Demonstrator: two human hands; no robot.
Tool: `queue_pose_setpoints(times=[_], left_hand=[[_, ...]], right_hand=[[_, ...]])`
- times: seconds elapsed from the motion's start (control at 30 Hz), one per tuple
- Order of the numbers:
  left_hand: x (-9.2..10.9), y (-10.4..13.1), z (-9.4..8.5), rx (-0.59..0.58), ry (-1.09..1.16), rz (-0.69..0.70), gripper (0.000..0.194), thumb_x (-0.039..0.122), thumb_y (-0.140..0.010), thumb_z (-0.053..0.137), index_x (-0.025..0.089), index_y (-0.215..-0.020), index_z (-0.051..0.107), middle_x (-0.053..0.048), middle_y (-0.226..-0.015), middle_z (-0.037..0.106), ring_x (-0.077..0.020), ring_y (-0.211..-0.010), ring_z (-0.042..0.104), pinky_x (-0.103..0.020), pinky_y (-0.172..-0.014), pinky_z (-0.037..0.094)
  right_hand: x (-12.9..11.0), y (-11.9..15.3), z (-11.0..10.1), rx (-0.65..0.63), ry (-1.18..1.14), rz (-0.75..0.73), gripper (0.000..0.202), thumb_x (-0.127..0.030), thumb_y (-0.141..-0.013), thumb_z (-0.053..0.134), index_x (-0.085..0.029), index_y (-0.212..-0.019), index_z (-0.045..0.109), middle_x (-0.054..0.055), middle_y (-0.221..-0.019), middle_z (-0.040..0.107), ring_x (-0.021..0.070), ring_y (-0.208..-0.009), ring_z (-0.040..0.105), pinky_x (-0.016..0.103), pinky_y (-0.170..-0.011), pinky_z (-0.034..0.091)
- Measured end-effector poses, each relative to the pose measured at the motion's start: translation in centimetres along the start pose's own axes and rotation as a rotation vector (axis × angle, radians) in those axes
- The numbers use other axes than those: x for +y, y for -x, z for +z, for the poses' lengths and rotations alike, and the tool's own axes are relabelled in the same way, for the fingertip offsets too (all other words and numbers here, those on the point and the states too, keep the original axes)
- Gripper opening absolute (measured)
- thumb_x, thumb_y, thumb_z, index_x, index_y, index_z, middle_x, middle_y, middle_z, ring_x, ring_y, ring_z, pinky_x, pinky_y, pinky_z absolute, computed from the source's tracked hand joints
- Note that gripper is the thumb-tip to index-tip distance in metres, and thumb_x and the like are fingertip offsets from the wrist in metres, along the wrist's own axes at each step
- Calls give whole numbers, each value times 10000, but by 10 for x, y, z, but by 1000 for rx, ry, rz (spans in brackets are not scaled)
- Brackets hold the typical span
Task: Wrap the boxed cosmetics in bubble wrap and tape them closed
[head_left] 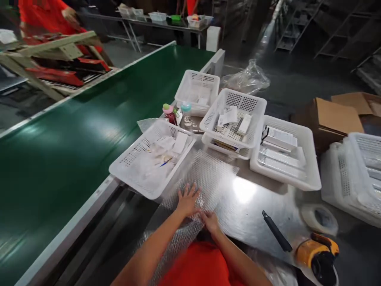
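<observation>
Two hands meet on bubble wrap (210, 176) draped over the counter's (244, 216) near edge: left hand (187, 203) spread wide, gripping nothing, apparently flattening it; right hand (211, 223) with fingers bunched, grip unclear; cutter (277, 232) right on the counter, perhaps for reach

- So it's one long sheet of clear bubble wrap (211, 174), see-through with a fine bumpy texture
- Far part's spread pretty flat on the shiny metal surface (238, 214), just right of the white basket (138, 165) with the blue-tipped thing in it
- Runs at a slant, near part kinda rumpled and draping down past the surface's near edge
</observation>
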State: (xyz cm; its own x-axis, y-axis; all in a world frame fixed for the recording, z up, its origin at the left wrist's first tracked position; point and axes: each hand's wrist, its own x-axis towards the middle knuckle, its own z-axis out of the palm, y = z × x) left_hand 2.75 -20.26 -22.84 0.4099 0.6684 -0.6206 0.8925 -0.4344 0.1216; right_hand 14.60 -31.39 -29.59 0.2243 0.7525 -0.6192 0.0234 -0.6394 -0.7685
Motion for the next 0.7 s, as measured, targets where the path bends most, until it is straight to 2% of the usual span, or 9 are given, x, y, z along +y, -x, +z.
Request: queue_pose_setpoints(times=[0.07, 0.13, 0.17, 0.23, 0.33, 0.4, 0.47, 0.57, 0.7], left_hand=[[-1, -8, 17, -56, -16, -33, 1015, 569, -769, 655, 330, -1576, 88, -81, -1668, -83, -462, -1499, -87, -790, -1093, 61], [-2, -9, 28, -39, -47, -51, 1036, 528, -762, 673, 310, -1578, 73, -103, -1662, -104, -455, -1496, -110, -780, -1099, 47], [-2, -9, 29, -13, -72, -37, 1033, 498, -758, 683, 293, -1580, 93, -122, -1661, -101, -454, -1495, -113, -774, -1101, 42], [2, -10, 27, 37, -128, 54, 983, 421, -753, 691, 254, -1576, 180, -163, -1667, -28, -466, -1495, -86, -763, -1106, 34], [20, -19, 18, -9, -184, 241, 914, 293, -723, 698, 257, -1543, 298, -179, -1648, 192, -476, -1497, -2, -770, -1101, 51], [37, -28, 16, -74, -211, 274, 935, 223, -680, 718, 293, -1528, 329, -177, -1639, 228, -488, -1493, 59, -793, -1084, 91], [55, -36, 18, -62, -218, 228, 899, 219, -686, 713, 315, -1509, 365, -184, -1640, 218, -507, -1483, 101, -819, -1060, 108], [77, -45, 26, 35, -191, 139, 669, 337, -799, 622, 256, -1447, 478, -216, -1606, 292, -466, -1500, 83, -784, -1098, 68], [92, -52, 32, 39, -161, 63, 756, 373, -802, 631, 288, -1510, 380, -186, -1644, 195, -407, -1517, 48, -716, -1141, 131]], right_hand=[[6, 13, -16, 110, 50, 2, 356, -400, -802, 563, -118, -981, 687, 125, -851, 718, 263, -763, 676, 363, -677, 543], [10, 28, -36, 231, 223, -143, 440, -316, -838, 543, -121, -1225, 617, 193, -1192, 673, 318, -1070, 647, 453, -904, 524], [11, 35, -45, 233, 347, -275, 472, -254, -843, 542, -163, -1305, 581, 181, -1343, 604, 330, -1223, 573, 498, -1020, 460], [9, 44, -57, 83, 597, -561, 524, -150, -844, 533, -261, -1356, 562, 104, -1503, 487, 334, -1401, 410, 568, -1146, 317], [0, 44, -65, -211, 798, -727, 510, -139, -862, 542, -286, -1349, 577, 67, -1538, 448, 341, -1450, 332, 618, -1171, 247], [-10, 37, -71, -219, 833, -666, 472, -170, -863, 554, -208, -1332, 595, 134, -1478, 513, 369, -1395, 406, 629, -1134, 307], [-24, 28, -89, -116, 775, -614, 421, -162, -858, 533, -164, -1264, 641, 170, -1373, 597, 368, -1283, 518, 594, -1062, 411], [-62, 2, -151, 144, 551, -684, 333, -186, -881, 489, -217, -1137, 699, 138, -1275, 652, 311, -1132, 613, 492, -953, 517], [-137, -67, -288, 572, 476, -751, 314, -282, -898, 489, -260, -1145, 682, 113, -1215, 660, 299, -1152, 594, 486, -1017, 480]])
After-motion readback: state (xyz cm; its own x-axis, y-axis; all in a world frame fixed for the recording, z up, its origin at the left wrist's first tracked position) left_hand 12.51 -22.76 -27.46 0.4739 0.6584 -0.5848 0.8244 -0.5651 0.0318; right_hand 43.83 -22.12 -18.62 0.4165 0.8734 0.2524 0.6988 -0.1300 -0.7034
